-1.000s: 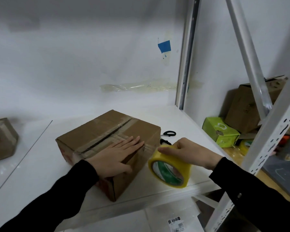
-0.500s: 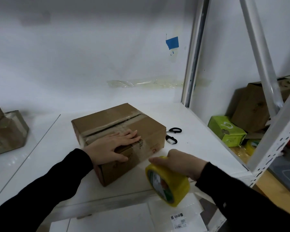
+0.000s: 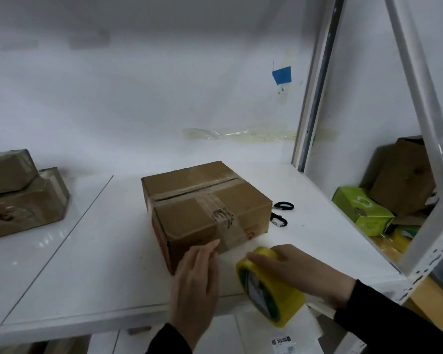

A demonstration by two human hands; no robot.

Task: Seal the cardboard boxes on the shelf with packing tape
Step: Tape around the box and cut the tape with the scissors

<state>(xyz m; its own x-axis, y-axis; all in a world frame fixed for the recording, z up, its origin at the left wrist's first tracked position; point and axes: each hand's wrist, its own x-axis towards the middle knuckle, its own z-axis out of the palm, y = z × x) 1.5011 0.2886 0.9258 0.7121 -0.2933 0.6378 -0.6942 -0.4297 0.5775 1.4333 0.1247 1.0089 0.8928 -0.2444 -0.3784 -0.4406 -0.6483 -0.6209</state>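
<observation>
Cardboard box (image 3: 205, 213) sitting on the white shelf (image 3: 92, 264), a little right of centre, flaps shut, clear tape along the top seam and a second strip crossing it and running down the near side. Left hand (image 3: 196, 284) flat and open, fingers together, fingertips (image 3: 211, 245) touching the lower near face of the box close to its front corner — gripping nothing. Right hand (image 3: 299, 270) closed over the top of a yellow roll of packing tape (image 3: 269, 290), thumb forward along the rim, roll held on edge at the front lip of the shelf, just right of the left hand and near the box's lower right corner (whether a strand of tape runs from roll to box cannot be made out). Both forearms in black sleeves (image 3: 394, 325), entering from the bottom.

Black-handled scissors (image 3: 280, 213) lying on the shelf just right of the box, partly hidden behind it. Two more taped cardboard boxes (image 3: 18, 195) stacked at the far left of the shelf, well apart from the one being handled. Behind, a white wall with a scrap of blue tape (image 3: 281, 75) and a crumpled strip of clear film (image 3: 238, 132) stuck lower down. White metal uprights (image 3: 315, 98) at the right — beyond them, lower down, a green carton (image 3: 361, 210) and a brown carton (image 3: 404, 180) side by side, touching. Small printed label (image 3: 281, 344) on the white surface below the shelf edge.
</observation>
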